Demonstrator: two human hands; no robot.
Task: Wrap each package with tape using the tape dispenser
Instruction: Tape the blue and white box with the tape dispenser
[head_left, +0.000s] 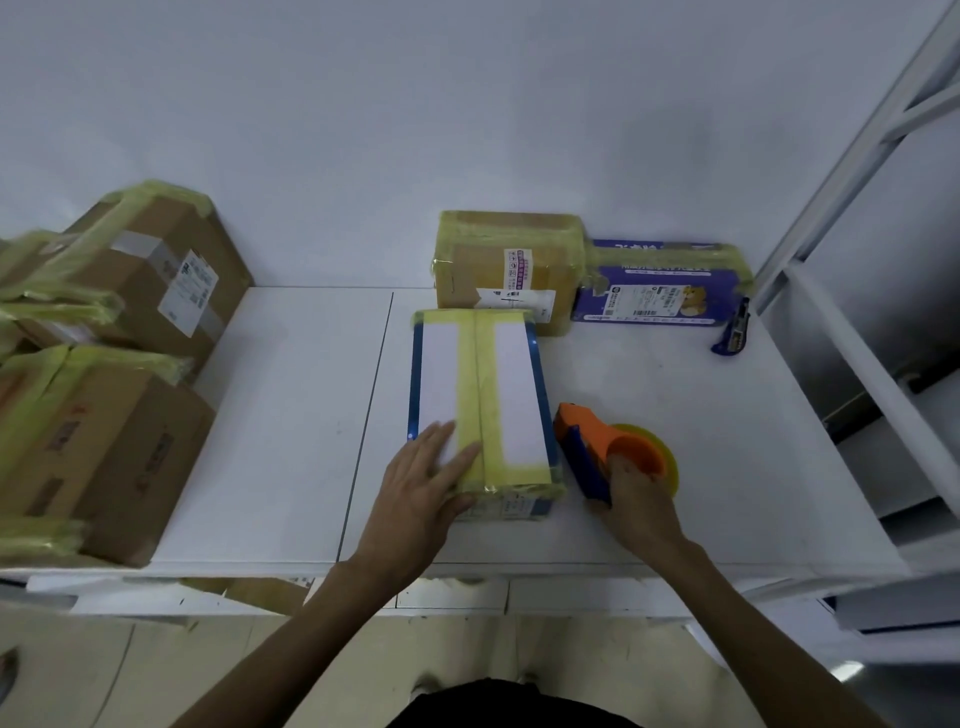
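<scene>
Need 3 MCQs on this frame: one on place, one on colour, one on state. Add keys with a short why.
1. Where is the orange and blue plastic tape dispenser relative to the blue-edged white box?
A) to its right
B) to its left
C) on top of it

2. What colour is the tape strip along the box's top?
A) red
B) yellow
C) black

3. What is the left hand doing?
A) gripping the dispenser
B) hanging off the table
C) lying flat on the box

Key:
1 A: the dispenser sits by the box's right edge, and the right hand grips it.
2 B: a yellow band runs lengthwise down the middle.
3 C: straight fingers rest on the top's near left corner.
</scene>
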